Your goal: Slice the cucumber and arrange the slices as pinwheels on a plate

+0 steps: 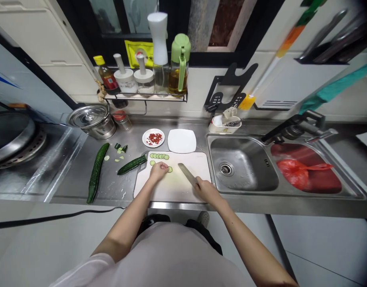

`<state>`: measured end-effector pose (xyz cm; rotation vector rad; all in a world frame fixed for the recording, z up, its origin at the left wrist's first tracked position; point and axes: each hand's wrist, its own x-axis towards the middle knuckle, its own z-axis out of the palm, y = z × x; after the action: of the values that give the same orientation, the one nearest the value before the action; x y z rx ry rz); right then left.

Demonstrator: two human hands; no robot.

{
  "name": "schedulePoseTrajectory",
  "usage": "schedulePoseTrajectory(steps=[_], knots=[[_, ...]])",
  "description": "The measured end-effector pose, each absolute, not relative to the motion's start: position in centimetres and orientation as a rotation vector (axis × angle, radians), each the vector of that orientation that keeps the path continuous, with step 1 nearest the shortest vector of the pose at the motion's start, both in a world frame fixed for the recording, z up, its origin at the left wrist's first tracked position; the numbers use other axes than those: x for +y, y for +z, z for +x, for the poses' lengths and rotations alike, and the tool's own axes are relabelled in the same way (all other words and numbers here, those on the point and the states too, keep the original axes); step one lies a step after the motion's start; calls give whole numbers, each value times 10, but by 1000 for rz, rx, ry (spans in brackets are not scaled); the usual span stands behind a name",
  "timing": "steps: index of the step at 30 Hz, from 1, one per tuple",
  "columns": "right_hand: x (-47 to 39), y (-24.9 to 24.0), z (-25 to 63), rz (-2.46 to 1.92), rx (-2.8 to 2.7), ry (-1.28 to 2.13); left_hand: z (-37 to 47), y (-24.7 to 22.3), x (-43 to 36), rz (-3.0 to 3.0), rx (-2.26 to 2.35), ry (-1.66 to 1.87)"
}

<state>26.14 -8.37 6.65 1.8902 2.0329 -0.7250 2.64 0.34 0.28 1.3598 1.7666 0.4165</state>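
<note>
My right hand (206, 189) is wrapped round the handle of a kitchen knife (187, 173), its blade angled up and left over the right part of the white cutting board (183, 193). On the board, my left hand (158, 172) has its fingertips pinched at a round cucumber slice (170, 169). Behind that hand lies a row of overlapping cucumber slices (159, 156), with a single slice (152, 163) just in front of the row. A cut cucumber (132, 165) rests with one end on the board's left edge. A whole cucumber (97, 173) lies farther left on the steel counter.
Cucumber scraps (121, 149) lie near the cut cucumber. Behind the board stand a plate of chopped red pieces (154, 138) and a white plate (181, 140). To the right is a steel sink (243, 167) with a red plastic bag (293, 173) in its second basin. Bottles line a rack (147, 97).
</note>
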Motion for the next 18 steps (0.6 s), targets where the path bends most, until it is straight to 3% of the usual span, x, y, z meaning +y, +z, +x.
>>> schedulePoseTrajectory(steps=[18], knots=[[-94, 78, 232, 1616, 2160, -649, 14, -15, -11, 1567, 1896, 505]])
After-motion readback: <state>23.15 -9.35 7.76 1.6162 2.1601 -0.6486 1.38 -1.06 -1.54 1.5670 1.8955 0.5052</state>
